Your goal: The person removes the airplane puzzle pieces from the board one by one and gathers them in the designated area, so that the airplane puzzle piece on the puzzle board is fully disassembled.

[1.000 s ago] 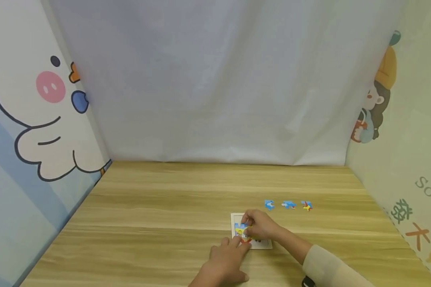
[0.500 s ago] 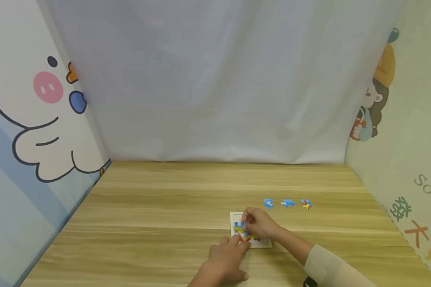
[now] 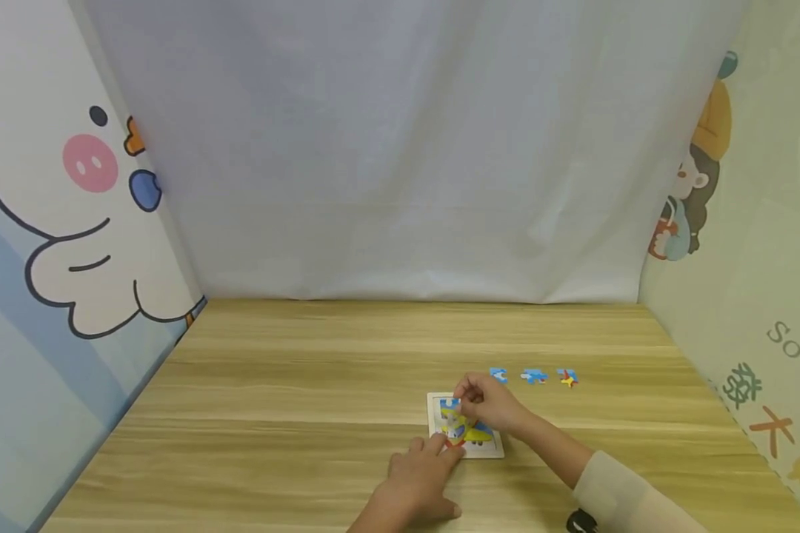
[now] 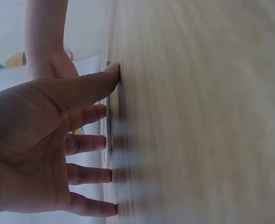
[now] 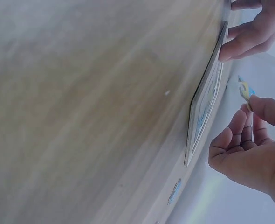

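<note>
A small puzzle board with a pale wooden frame lies on the table, partly filled with a blue, yellow and red picture. My left hand spreads its fairly straight fingers at the board's near left edge, some fingertips resting on it. In the left wrist view, the thumb touches the tabletop. Above the board, my right hand pinches a blue and yellow puzzle piece between thumb and finger. The right wrist view shows that piece held clear of the board, tilted on edge.
Three loose puzzle pieces lie in a row beyond the board: a blue and white one, another blue one, and a blue, red and yellow one. A pale curtain hangs behind the wooden table.
My right hand has risen and shifted slightly right and away, lifting the pinched puzzle piece off the board's left part. More of the picture shows. The left hand stays in place.
</note>
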A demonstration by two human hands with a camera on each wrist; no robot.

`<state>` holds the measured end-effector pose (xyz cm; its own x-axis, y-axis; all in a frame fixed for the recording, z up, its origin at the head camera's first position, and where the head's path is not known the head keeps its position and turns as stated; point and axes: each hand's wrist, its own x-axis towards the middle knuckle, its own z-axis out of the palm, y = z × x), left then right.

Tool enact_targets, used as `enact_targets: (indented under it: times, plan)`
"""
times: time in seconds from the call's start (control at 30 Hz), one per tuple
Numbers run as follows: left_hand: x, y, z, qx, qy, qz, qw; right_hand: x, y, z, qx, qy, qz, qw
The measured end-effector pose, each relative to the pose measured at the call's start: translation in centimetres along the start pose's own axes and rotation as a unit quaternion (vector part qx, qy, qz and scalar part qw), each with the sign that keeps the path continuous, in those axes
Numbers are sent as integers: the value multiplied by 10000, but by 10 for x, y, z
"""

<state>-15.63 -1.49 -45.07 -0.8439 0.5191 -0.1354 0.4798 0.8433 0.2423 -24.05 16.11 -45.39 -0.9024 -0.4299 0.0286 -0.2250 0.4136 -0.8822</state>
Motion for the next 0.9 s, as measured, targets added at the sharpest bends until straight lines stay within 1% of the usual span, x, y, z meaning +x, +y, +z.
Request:
enact_targets:
  times: [0.17,0.37,0.5,0.73,0.9]
  plan:
    - [-1,1,2,138,68,49,9999,-10,-8,-5,81,2,-75,9999]
    - [-4,3,1,265,111,-13,9996,-20,-14,-16,-102,76,-40,9999]
    - [-2,6,0,224,156,-6,9996,-26,-11,-26,-123,221,-42,9997]
    - [3,13,1,-152,64,22,9999,-35,2,-42,30,393,109,9992]
    - [8,17,2,-46,15,54,10000,-39,11,-51,6,588,244,9980]
